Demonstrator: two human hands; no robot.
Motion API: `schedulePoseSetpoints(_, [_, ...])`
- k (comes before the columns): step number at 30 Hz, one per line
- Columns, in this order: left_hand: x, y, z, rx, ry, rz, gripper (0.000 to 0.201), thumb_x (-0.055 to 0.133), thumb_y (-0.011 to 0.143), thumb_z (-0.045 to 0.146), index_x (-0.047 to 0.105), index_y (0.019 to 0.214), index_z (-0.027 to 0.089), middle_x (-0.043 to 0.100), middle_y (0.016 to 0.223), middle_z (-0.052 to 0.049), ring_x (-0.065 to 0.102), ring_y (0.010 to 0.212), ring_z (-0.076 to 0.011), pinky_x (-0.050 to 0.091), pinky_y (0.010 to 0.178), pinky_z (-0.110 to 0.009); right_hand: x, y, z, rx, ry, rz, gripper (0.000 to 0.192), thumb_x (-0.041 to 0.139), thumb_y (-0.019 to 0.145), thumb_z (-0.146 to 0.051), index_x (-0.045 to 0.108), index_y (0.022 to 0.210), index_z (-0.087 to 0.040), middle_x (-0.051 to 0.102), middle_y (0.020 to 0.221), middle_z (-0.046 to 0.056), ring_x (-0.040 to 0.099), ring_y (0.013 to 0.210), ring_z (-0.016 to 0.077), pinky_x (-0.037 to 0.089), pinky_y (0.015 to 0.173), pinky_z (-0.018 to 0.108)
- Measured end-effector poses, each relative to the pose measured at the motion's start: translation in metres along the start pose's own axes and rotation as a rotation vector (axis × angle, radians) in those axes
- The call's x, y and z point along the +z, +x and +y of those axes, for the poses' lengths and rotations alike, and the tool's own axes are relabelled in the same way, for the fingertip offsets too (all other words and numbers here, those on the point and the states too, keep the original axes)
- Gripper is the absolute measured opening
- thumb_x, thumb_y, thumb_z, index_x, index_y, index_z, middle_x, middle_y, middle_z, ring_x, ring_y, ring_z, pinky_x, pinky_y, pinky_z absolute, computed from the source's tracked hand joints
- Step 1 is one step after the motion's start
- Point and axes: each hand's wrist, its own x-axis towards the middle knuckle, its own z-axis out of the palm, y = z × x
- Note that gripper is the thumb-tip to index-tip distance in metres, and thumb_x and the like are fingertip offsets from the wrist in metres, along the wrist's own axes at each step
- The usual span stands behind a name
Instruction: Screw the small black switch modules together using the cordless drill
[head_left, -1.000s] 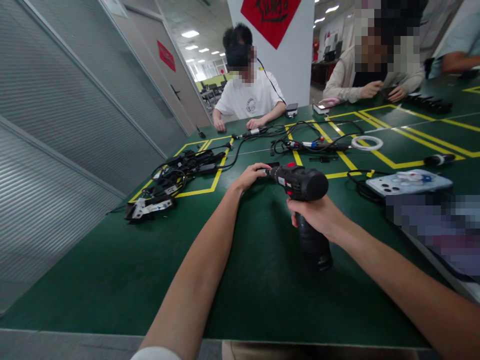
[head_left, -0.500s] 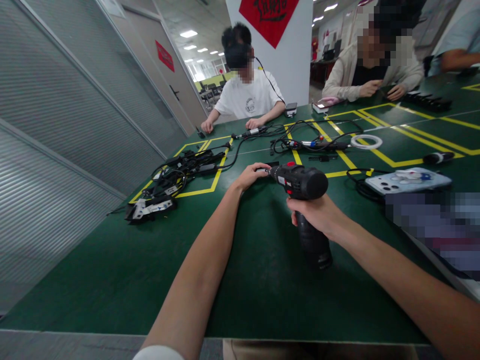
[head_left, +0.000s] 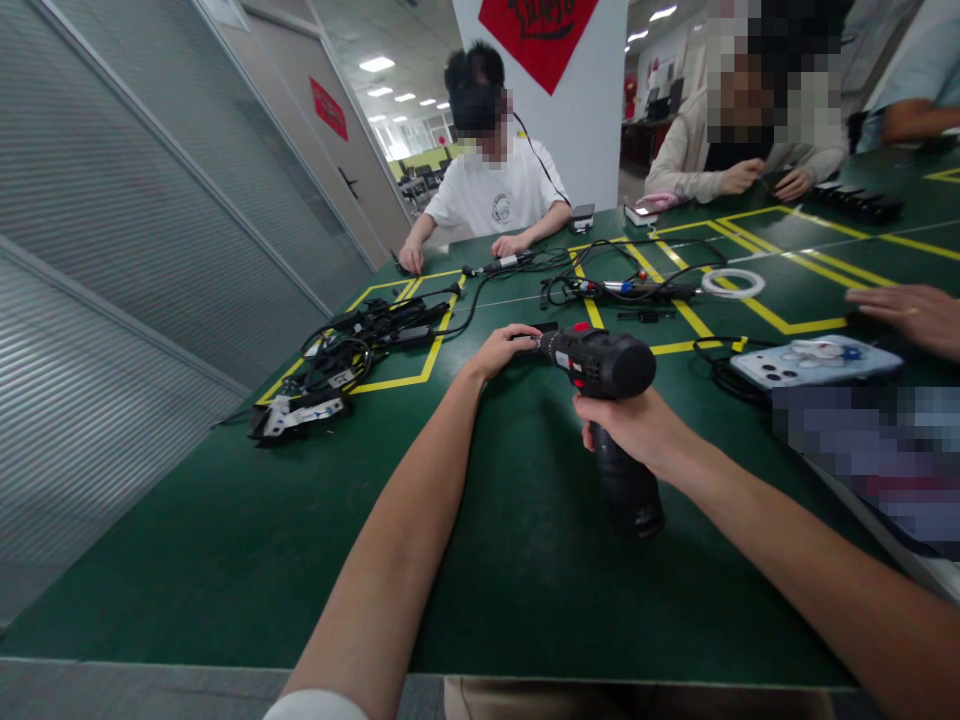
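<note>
A black cordless drill (head_left: 606, 366) with red accents is in my right hand (head_left: 637, 428), whose fingers wrap round its grip. Its chuck points left and away from me, at the fingertips of my left hand (head_left: 499, 350). That hand rests low over the green table (head_left: 517, 560), its fingers closed at the drill's tip. A small black part (head_left: 546, 327) shows just beyond those fingers. What exactly they pinch, and the bit's end, are mostly hidden.
Tangled black cables (head_left: 375, 335) and a black bracket (head_left: 300, 415) lie left. Behind are a screwdriver-like tool (head_left: 637, 290) and a white ring (head_left: 733, 284). A phone (head_left: 817, 362) lies right, beside another person's hand (head_left: 911, 312). Two people (head_left: 495, 195) sit opposite.
Another person's hand has come in from the right, over the dark object behind the phone. My hands and the drill have hardly moved.
</note>
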Motion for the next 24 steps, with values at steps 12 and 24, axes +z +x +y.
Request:
schedulePoseSetpoints(12, [-0.0007,-0.0013,0.0019,0.02,-0.005,-0.016,0.033,0.069,0.065,0.031,0.073,0.095,0.018,0.071,0.098,-0.004,0.062,0.09,-0.018,0.044,0.092,-0.033,0.001,-0.0015,-0.004,0.014,0.009,-0.006,0.005,0.061,0.068,-0.019,0.057,0.07,-0.018,0.058,0.051,0.001,0.057,0.046,0.0162,0.041,0.046,0.027])
schedulePoseSetpoints(24, [-0.0014,0.0016,-0.0027,0.023,-0.015,-0.008,0.033,0.07,0.065,0.031,0.074,0.095,0.018,0.071,0.096,-0.004,0.061,0.088,-0.0169,0.044,0.092,-0.033,0.001,-0.001,-0.005,0.045,0.036,0.009,0.007,0.061,0.065,-0.017,0.059,0.071,-0.017,0.058,0.052,0.001,0.056,0.046,0.0154,0.039,0.046,0.027])
